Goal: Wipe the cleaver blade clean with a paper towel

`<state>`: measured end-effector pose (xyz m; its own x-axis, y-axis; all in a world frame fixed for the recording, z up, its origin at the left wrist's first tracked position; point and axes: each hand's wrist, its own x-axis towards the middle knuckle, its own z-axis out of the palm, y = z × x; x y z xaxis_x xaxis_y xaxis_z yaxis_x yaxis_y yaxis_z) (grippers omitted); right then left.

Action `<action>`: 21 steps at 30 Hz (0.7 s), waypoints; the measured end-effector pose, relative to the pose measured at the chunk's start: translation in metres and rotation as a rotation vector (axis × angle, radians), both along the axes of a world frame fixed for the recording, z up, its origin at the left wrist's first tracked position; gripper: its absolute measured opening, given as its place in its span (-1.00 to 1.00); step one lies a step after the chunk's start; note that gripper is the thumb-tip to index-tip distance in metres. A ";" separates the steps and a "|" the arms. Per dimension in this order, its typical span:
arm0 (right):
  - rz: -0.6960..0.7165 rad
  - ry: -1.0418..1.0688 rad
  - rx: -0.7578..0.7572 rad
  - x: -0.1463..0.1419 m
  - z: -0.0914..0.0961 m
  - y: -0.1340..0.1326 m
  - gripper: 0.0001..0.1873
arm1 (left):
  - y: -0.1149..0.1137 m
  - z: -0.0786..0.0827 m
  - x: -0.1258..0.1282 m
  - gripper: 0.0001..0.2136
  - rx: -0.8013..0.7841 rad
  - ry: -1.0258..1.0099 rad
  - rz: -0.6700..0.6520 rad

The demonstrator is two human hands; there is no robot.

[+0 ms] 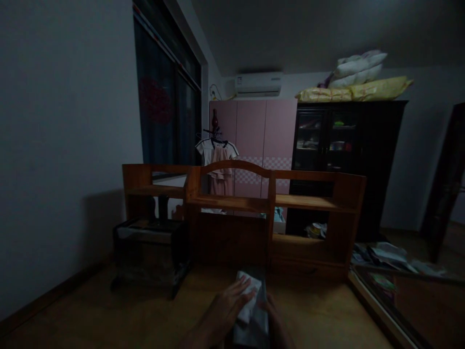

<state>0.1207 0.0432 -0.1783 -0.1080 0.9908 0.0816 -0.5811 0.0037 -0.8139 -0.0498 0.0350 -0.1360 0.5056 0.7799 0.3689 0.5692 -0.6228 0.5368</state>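
In the dim room, both hands show at the bottom middle of the head view. My left hand [225,308] lies flat with fingers stretched out on a white folded cloth or paper [250,310] on the wooden desk top [319,310]. My right hand [276,322] holds the right side of that white piece, its fingers curled at the edge. Most of the right hand is cut off by the frame's bottom.
A wooden shelf unit [254,203] stands across the desk's back. A dark box [152,249] sits at its left. Behind are a pink wardrobe [261,131], hung clothes [218,160], a dark cabinet [348,155] topped with bedding [356,77], and an air conditioner [258,84].
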 end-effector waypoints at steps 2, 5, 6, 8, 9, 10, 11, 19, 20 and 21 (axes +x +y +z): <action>-0.037 0.013 0.003 -0.002 0.001 -0.001 -0.70 | -0.002 0.002 -0.001 -0.64 0.041 0.015 -0.008; -0.039 0.025 -0.002 -0.003 0.000 0.000 -0.76 | -0.005 0.005 -0.002 -0.64 0.135 0.064 -0.023; -0.040 0.023 -0.003 -0.002 -0.001 0.000 -0.77 | -0.006 0.006 -0.001 -0.64 0.162 0.082 -0.035; -0.038 0.015 -0.026 0.002 -0.002 0.002 -0.79 | -0.011 0.011 0.000 -0.64 0.200 0.104 -0.077; -0.032 0.013 -0.054 0.004 -0.002 0.002 -0.79 | -0.014 0.014 0.001 -0.65 0.212 0.103 -0.105; -0.022 0.012 -0.085 0.007 -0.001 0.002 -0.78 | -0.017 0.017 0.002 -0.65 0.220 0.098 -0.139; -0.005 0.013 -0.119 0.009 0.000 0.002 -0.76 | -0.020 0.020 0.004 -0.65 0.226 0.089 -0.171; 0.001 0.005 -0.101 0.013 0.016 -0.011 -0.64 | -0.028 0.017 0.008 -0.62 0.274 0.013 -0.313; 0.001 0.005 -0.067 0.014 0.016 -0.011 -0.63 | -0.028 0.015 0.008 -0.63 0.277 0.009 -0.306; 0.011 0.002 -0.037 0.015 0.015 -0.010 -0.62 | -0.027 0.013 0.007 -0.63 0.280 0.010 -0.301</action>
<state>0.1358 0.0332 -0.1635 -0.1183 0.9920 0.0452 -0.5829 -0.0325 -0.8119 -0.0427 0.0082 -0.1227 0.7001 0.4671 0.5401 0.3436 -0.8834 0.3186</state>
